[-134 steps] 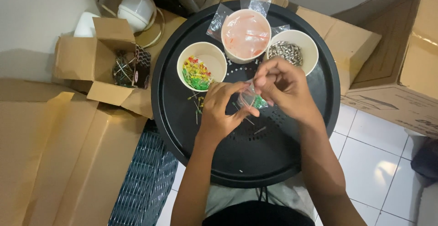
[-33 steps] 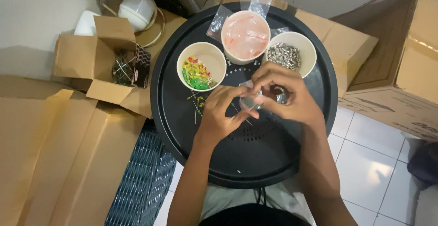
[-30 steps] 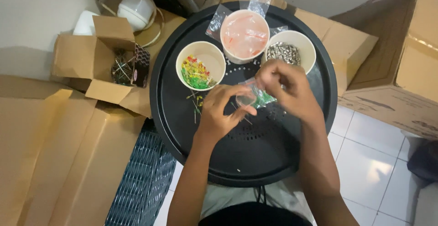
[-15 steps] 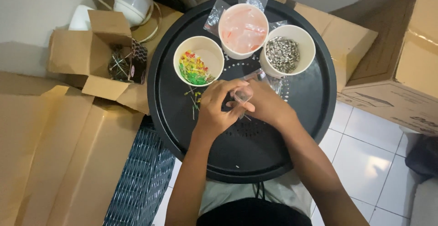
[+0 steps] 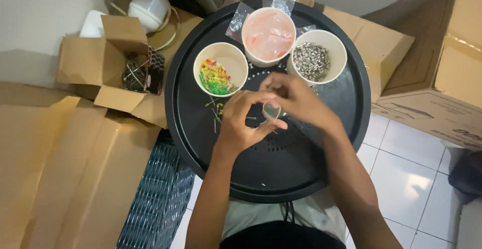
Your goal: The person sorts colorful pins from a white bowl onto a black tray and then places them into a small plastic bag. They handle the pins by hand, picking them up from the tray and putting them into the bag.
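Bagging was the step: your left hand (image 5: 241,123) and right hand (image 5: 296,98) both pinched a small clear bag (image 5: 271,111) over the black tray (image 5: 346,93); next called for holding its mouth open.

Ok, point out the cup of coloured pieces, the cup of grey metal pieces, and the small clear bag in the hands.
cup of coloured pieces (image 5: 232,60), head view, on its bare inner wall.
cup of grey metal pieces (image 5: 335,45), head view, on its white rim.
small clear bag (image 5: 271,111), head view, on its open mouth between both hands.
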